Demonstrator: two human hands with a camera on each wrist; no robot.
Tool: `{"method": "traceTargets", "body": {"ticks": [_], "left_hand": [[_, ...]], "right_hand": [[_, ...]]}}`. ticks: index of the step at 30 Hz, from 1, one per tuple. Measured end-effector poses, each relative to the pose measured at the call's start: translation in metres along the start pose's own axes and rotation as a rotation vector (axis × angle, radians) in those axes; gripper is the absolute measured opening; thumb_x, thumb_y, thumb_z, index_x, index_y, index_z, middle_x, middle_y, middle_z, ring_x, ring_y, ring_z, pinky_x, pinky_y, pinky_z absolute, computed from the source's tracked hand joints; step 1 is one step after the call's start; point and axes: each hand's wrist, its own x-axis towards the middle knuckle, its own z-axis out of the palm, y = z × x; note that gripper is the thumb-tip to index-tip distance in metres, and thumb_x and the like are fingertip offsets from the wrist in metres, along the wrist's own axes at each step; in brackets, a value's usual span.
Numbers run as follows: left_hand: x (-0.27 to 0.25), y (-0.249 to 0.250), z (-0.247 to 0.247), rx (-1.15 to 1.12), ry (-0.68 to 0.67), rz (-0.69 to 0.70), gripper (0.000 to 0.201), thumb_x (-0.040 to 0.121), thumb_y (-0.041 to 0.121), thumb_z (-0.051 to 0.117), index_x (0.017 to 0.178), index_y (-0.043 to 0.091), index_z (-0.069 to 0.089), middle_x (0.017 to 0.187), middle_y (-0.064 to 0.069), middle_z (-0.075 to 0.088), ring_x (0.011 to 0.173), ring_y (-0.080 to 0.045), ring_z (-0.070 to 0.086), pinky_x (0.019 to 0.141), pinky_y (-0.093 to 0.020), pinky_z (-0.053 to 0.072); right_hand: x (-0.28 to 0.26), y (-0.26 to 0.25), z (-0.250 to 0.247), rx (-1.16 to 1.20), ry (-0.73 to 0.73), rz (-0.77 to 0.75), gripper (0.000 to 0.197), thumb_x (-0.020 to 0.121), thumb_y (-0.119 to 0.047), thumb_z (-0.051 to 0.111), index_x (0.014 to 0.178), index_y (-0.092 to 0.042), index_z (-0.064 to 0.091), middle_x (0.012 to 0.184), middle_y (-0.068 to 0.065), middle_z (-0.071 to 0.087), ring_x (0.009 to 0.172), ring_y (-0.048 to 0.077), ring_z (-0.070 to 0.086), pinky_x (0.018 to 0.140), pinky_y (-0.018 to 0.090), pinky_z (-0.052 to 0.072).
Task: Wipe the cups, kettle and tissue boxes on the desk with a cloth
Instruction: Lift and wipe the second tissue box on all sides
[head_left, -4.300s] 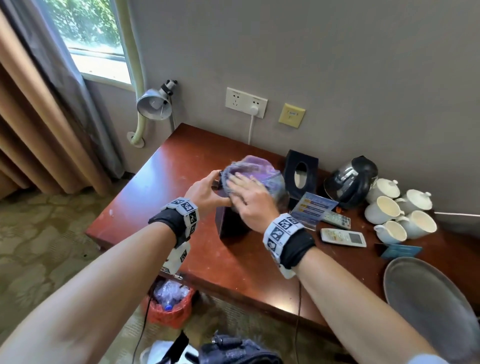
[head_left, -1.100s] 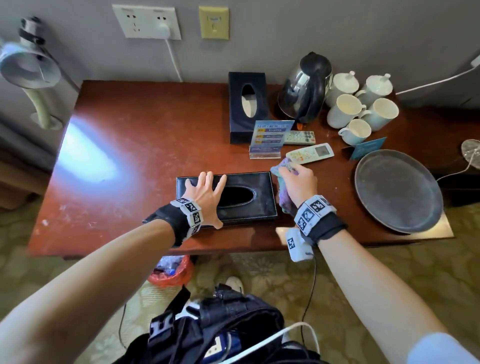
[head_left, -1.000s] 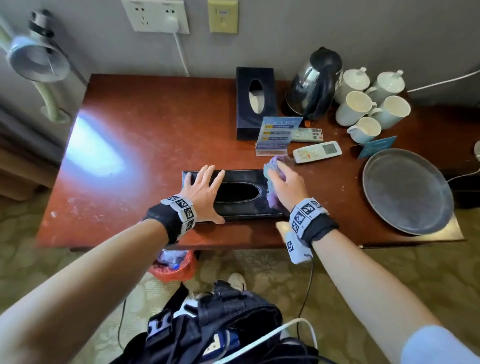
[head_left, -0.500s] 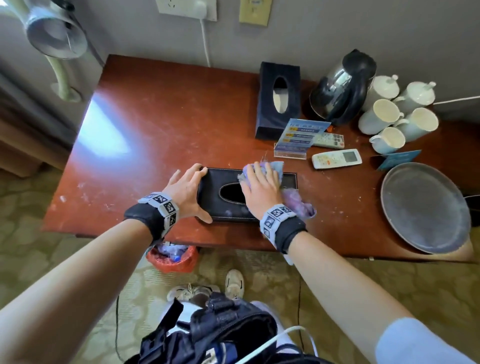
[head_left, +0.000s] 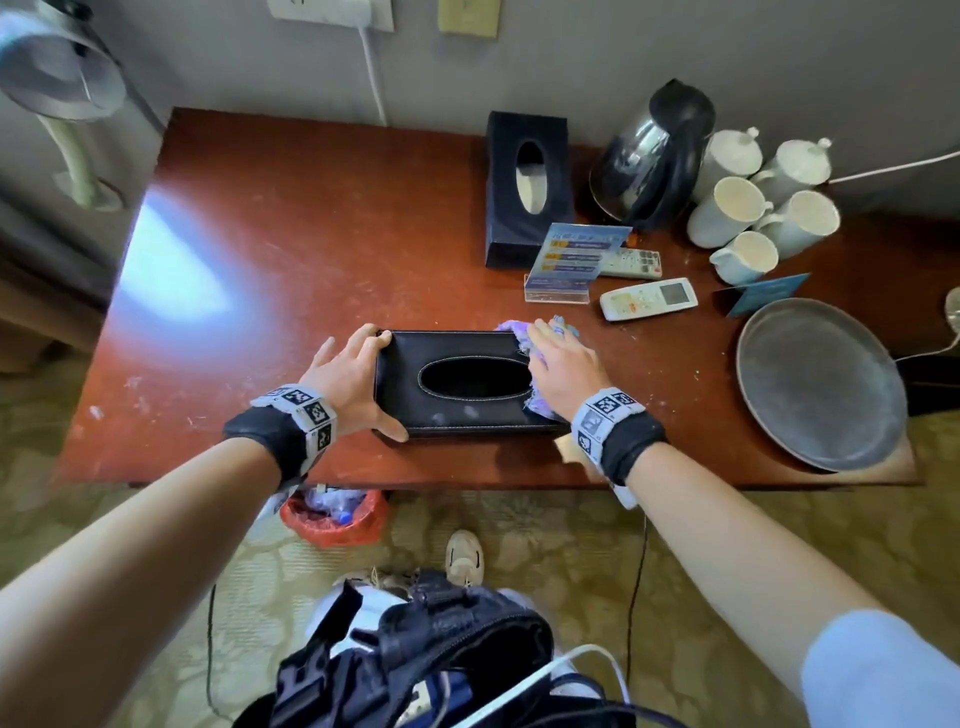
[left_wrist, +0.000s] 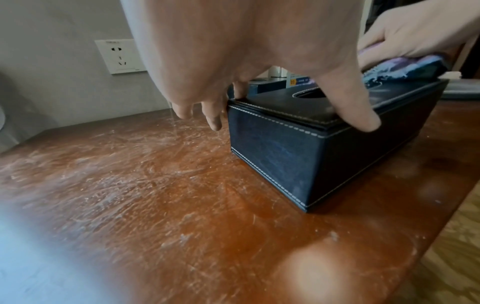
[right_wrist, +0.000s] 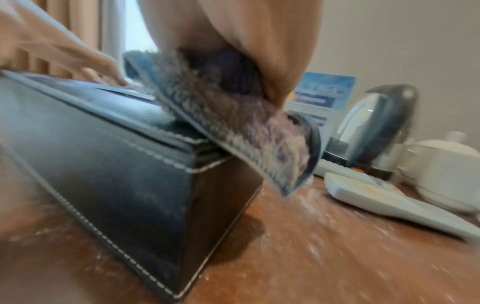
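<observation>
Everything here I place against the black tissue box (head_left: 470, 384) lying flat near the front edge of the table (head_left: 291, 249), its oval slot facing up.

At the box's left end, my left hand (head_left: 345, 382) braces it: the thumb (left_wrist: 358, 115) lies on the near top corner, one finger rests on the far top edge, and the other fingers hang straight down beside the end wall. That grip is a loose, straight-fingered hold, not curled tight.

At the box's right end, my right hand (head_left: 558, 371) presses the purple cloth (head_left: 511, 332) down on the lid. The fingers lie fairly flat over it; in the right wrist view a flap of the cloth (right_wrist: 233, 131) hangs past the box's right top corner, clear of the table.

Behind the box, towards the wall, a second tissue box (head_left: 527, 187) stands on end. Right of that one are a blue card stand (head_left: 571, 260), two remotes (head_left: 649, 299) and the kettle (head_left: 654, 156). Further right, the white cups (head_left: 727, 210) cluster together with two lidded pots (head_left: 795, 161). A round grey tray (head_left: 821, 384) sits at the table's right end, well apart from the lying box.
</observation>
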Motion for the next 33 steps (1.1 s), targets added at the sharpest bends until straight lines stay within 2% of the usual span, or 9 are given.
{"method": "traceTargets", "body": {"ticks": [6, 11, 13, 16, 19, 23, 28, 31, 33], "left_hand": [[-0.002, 0.003, -0.003, -0.009, -0.015, -0.02, 0.143, 0.049, 0.072, 0.083, 0.156, 0.017, 0.005, 0.164, 0.004, -0.002, 0.15, -0.015, 0.018, 0.123, -0.038, -0.007], [-0.003, 0.003, -0.004, 0.009, -0.018, 0.019, 0.142, 0.052, 0.065, 0.087, 0.156, 0.013, 0.005, 0.162, -0.001, 0.001, 0.152, -0.021, 0.006, 0.124, -0.036, -0.003], [-0.003, -0.006, -0.001, 0.006, -0.027, 0.048, 0.144, 0.051, 0.063, 0.088, 0.156, 0.012, 0.004, 0.161, -0.001, 0.002, 0.152, -0.022, 0.006, 0.124, -0.037, -0.003], [-0.005, -0.016, 0.004, 0.062, -0.03, 0.098, 0.146, 0.049, 0.064, 0.088, 0.155, 0.012, 0.003, 0.159, -0.003, 0.006, 0.15, -0.022, 0.012, 0.124, -0.039, -0.001], [-0.007, -0.02, 0.008, 0.105, -0.01, 0.102, 0.146, 0.049, 0.072, 0.083, 0.156, 0.013, 0.002, 0.157, -0.001, 0.006, 0.149, -0.022, 0.016, 0.125, -0.041, 0.004], [-0.008, -0.022, 0.009, 0.099, 0.002, 0.112, 0.146, 0.048, 0.072, 0.083, 0.156, 0.014, 0.003, 0.158, -0.001, 0.006, 0.148, -0.019, 0.019, 0.124, -0.042, 0.007], [-0.015, -0.017, 0.007, 0.082, 0.004, 0.126, 0.142, 0.053, 0.067, 0.085, 0.156, 0.012, 0.003, 0.16, -0.004, 0.003, 0.15, -0.02, 0.015, 0.124, -0.044, 0.006], [-0.019, -0.015, 0.009, 0.074, 0.009, 0.12, 0.141, 0.056, 0.066, 0.084, 0.157, 0.012, 0.002, 0.163, -0.007, 0.0, 0.152, -0.02, 0.009, 0.124, -0.043, 0.006], [-0.019, -0.017, 0.011, 0.07, 0.004, 0.119, 0.141, 0.056, 0.067, 0.083, 0.157, 0.014, 0.0, 0.163, -0.006, -0.002, 0.152, -0.019, 0.008, 0.124, -0.043, 0.005]], "right_hand": [[-0.034, 0.016, 0.009, 0.189, 0.111, 0.159, 0.047, 0.103, -0.015, 0.043, 0.15, -0.012, 0.038, 0.158, 0.006, 0.034, 0.143, 0.025, 0.036, 0.11, 0.036, 0.032], [-0.056, -0.017, 0.047, 0.224, 0.275, 0.27, 0.044, 0.1, -0.018, 0.042, 0.142, -0.006, 0.05, 0.149, 0.012, 0.046, 0.141, 0.032, 0.039, 0.11, 0.042, 0.036], [-0.056, -0.038, 0.057, 0.219, 0.353, 0.212, 0.046, 0.094, -0.022, 0.04, 0.129, 0.0, 0.061, 0.135, 0.016, 0.06, 0.132, 0.036, 0.049, 0.106, 0.047, 0.044], [-0.059, -0.088, 0.077, 0.165, 0.413, -0.043, 0.04, 0.089, -0.019, 0.044, 0.111, 0.0, 0.071, 0.113, 0.015, 0.072, 0.11, 0.035, 0.066, 0.094, 0.046, 0.053], [-0.063, -0.134, 0.096, 0.174, 0.394, -0.186, 0.036, 0.091, -0.016, 0.049, 0.117, -0.002, 0.069, 0.122, 0.012, 0.069, 0.115, 0.031, 0.063, 0.101, 0.046, 0.05], [-0.07, -0.096, 0.094, 0.067, 0.443, -0.257, 0.035, 0.085, -0.01, 0.057, 0.117, -0.01, 0.071, 0.126, 0.009, 0.067, 0.119, 0.03, 0.062, 0.107, 0.047, 0.045], [-0.082, -0.015, 0.076, 0.032, 0.444, -0.015, 0.039, 0.091, -0.016, 0.046, 0.121, -0.006, 0.069, 0.127, 0.012, 0.066, 0.122, 0.033, 0.06, 0.101, 0.047, 0.05], [-0.078, -0.027, 0.074, 0.132, 0.479, 0.084, 0.04, 0.09, -0.018, 0.045, 0.12, -0.006, 0.069, 0.126, 0.012, 0.066, 0.122, 0.034, 0.06, 0.096, 0.051, 0.053], [-0.078, -0.059, 0.084, 0.166, 0.531, 0.015, 0.036, 0.087, -0.012, 0.05, 0.115, -0.006, 0.072, 0.121, 0.013, 0.069, 0.117, 0.034, 0.062, 0.097, 0.049, 0.052]]}}
